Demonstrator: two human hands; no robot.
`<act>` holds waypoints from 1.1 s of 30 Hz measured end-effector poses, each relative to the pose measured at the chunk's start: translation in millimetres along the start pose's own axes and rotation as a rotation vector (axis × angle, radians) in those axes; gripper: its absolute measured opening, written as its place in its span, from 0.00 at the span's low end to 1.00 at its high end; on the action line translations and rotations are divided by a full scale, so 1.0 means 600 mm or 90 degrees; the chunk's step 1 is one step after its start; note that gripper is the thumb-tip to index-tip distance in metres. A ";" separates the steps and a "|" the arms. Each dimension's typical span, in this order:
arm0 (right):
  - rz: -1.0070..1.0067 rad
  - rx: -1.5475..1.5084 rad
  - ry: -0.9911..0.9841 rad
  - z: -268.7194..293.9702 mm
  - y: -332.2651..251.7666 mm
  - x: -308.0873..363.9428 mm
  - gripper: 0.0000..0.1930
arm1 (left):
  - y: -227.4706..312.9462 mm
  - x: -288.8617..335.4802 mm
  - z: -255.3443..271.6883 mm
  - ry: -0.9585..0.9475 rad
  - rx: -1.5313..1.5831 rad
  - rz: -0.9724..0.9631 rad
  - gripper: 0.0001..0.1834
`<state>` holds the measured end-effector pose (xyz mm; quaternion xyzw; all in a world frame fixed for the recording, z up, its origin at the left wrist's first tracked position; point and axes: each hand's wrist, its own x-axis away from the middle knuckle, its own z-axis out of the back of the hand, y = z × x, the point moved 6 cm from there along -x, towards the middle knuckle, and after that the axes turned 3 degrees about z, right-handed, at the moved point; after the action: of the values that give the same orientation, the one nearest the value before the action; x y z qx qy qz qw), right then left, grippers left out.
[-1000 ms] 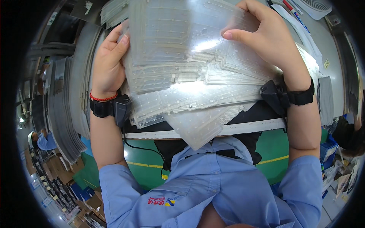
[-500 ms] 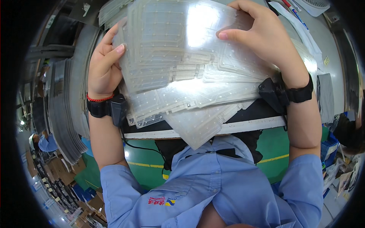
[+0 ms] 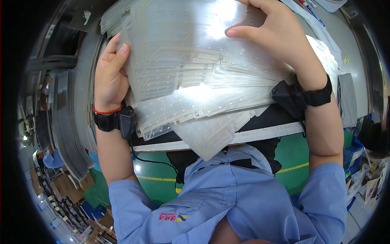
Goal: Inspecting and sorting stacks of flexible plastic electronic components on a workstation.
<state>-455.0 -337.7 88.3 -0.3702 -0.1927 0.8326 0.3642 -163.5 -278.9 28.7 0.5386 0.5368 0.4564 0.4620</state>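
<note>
A thick, fanned stack of clear plastic membrane sheets [image 3: 162, 61], printed with fine traces and dots, lies in front of me, with bright glare on top. My left hand [image 3: 112, 75] is closed on its left edge, thumb at the side. My right hand [image 3: 280, 34] grips the far right part, thumb pressed on the top sheet; its other fingers are partly hidden at the far edge. Below the fan, more membrane sheets [image 3: 205, 140] lie at another angle, one corner poking past the table's near edge. Black devices are strapped to both wrists.
More clear sheets [image 3: 111, 20] are piled at the far left. Tall stacks of grey sheets [image 3: 69, 118] stand left of the table. Pens [image 3: 313, 14] and a white strip lie at the far right, above a grey cloth-like piece [image 3: 347, 97]. The table's white front edge [image 3: 268, 131] runs near my body.
The fanned sheets have shifted slightly, and their steps look more closely and evenly spaced. My right hand has moved a little to the left; my left hand keeps its place at the edge.
</note>
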 end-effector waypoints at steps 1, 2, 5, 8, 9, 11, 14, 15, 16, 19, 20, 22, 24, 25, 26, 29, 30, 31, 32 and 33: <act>0.017 0.007 0.001 0.000 -0.004 0.001 0.24 | 0.000 0.001 0.002 0.002 -0.003 -0.005 0.22; 0.034 0.014 0.002 0.000 -0.010 0.003 0.24 | 0.001 0.003 0.003 0.005 -0.002 -0.016 0.22; -0.002 -0.004 -0.015 0.000 -0.011 -0.001 0.24 | 0.003 0.004 0.005 -0.002 0.002 -0.038 0.21; -0.017 -0.013 -0.020 0.000 -0.005 0.001 0.23 | 0.001 0.002 0.007 -0.016 0.004 -0.037 0.21; -0.011 -0.011 -0.019 0.001 -0.004 0.003 0.23 | 0.001 0.002 0.006 -0.009 0.000 -0.035 0.20; -0.014 -0.015 -0.018 0.001 -0.003 0.002 0.23 | 0.002 0.002 0.005 0.005 -0.009 -0.035 0.20; -0.026 -0.022 -0.028 0.001 -0.003 0.001 0.22 | 0.002 0.002 0.008 0.018 -0.016 -0.039 0.20; -0.032 -0.025 -0.033 0.001 -0.003 0.002 0.22 | 0.001 0.001 0.009 0.016 -0.016 -0.037 0.20; -0.039 -0.018 -0.034 0.000 -0.002 0.001 0.22 | 0.001 0.000 0.009 0.013 -0.016 -0.035 0.20; -0.049 -0.006 -0.037 -0.002 0.003 -0.001 0.22 | 0.003 0.002 0.005 0.026 -0.012 -0.042 0.22; -0.043 -0.006 -0.036 -0.004 0.004 -0.002 0.22 | 0.003 0.002 0.005 0.023 -0.012 -0.039 0.22; -0.042 -0.003 -0.038 -0.005 0.004 -0.002 0.22 | 0.003 0.002 0.008 0.017 -0.012 -0.034 0.23; -0.053 0.004 -0.042 -0.005 0.002 -0.003 0.22 | 0.006 0.004 0.010 0.021 -0.009 -0.035 0.24; -0.045 0.002 -0.027 -0.005 0.005 -0.001 0.22 | 0.004 0.003 0.010 0.020 -0.005 -0.035 0.24; -0.036 -0.001 -0.012 -0.006 0.010 0.001 0.22 | 0.005 0.002 0.004 -0.010 0.005 -0.034 0.24; -0.061 -0.026 -0.019 -0.004 0.008 0.000 0.21 | 0.010 0.004 0.001 -0.054 0.012 -0.031 0.25; -0.077 -0.036 -0.030 -0.004 0.007 -0.002 0.21 | 0.007 0.005 0.006 -0.045 0.003 -0.028 0.25; -0.064 -0.049 -0.026 -0.005 0.009 -0.002 0.21 | 0.005 0.004 0.007 -0.042 -0.002 -0.026 0.25; -0.051 -0.062 -0.022 -0.007 0.015 -0.002 0.21 | 0.005 0.004 0.007 -0.040 -0.003 -0.029 0.25; -0.038 -0.075 -0.018 -0.007 0.017 -0.003 0.21 | 0.006 0.003 0.005 -0.039 -0.004 -0.032 0.25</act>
<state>-455.7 -345.6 80.2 -0.3729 -0.2574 0.8138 0.3639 -160.2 -277.0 31.8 0.5373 0.5346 0.4297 0.4909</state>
